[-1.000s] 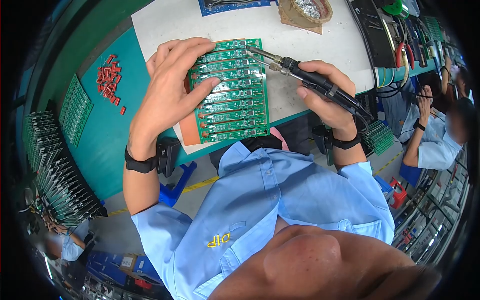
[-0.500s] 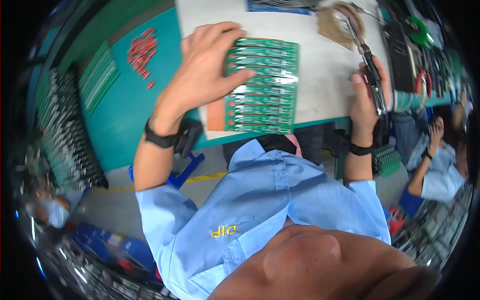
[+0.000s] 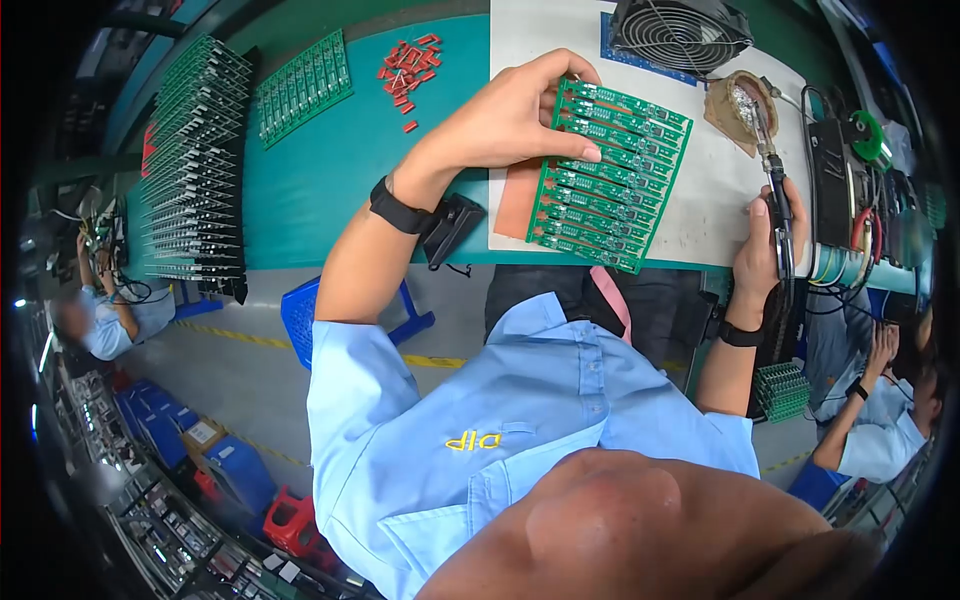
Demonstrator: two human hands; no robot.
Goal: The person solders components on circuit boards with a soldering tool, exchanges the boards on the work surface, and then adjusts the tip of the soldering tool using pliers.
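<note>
A green circuit board panel [image 3: 615,180], with several rows of small parts, is held at its left edge by my left hand [image 3: 510,115]. My thumb lies on top and the fingers curl at the upper edge, partly hidden. Under the panel's left side shows an orange-brown sheet [image 3: 517,200]. My right hand [image 3: 765,240] is wrapped round the black handle of a soldering iron [image 3: 778,195]. Its metal tip points up into a round dish of silvery material [image 3: 748,103] on a tan base.
A black fan [image 3: 680,35] stands at the back. Red components [image 3: 405,75] lie on the green mat, beside another board panel [image 3: 305,88]. Boards stand densely in a rack [image 3: 200,170] at left. Pliers [image 3: 860,230] hang at right, where a co-worker [image 3: 880,400] sits.
The view has shifted, so the bench sits farther right. The panel has turned a little clockwise in my left hand. My right hand still grips the soldering iron, its tip at the dish.
</note>
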